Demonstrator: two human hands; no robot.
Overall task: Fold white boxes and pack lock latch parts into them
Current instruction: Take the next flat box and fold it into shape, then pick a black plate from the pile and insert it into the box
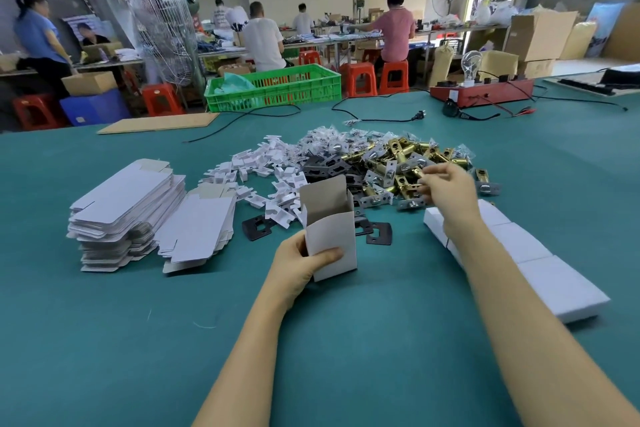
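Left hand (pixel 300 265) grips an upright white box (pixel 331 236), top flap open, its inside unseen. Right hand (pixel 446 189), fingers curled, reaches into the pile of brass latches (pixel 405 163); whether it holds one is unclear. Two stacks of flat blanks (pixel 145 215) sit left; closed boxes (pixel 540 263) lie partly behind the right forearm.

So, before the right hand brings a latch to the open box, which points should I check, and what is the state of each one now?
1. Open box gripped by left hand: ok.
2. Box upright, top flap open, mouth clear: ok.
3. Bottom of box closed: cannot tell, it is hidden.
4. Right hand over the pile of brass latches, fingers curled: ok.
5. Only one latch taken: cannot tell, the fingers hide the grasp.
6. Dark plates within reach beside the box: ok.
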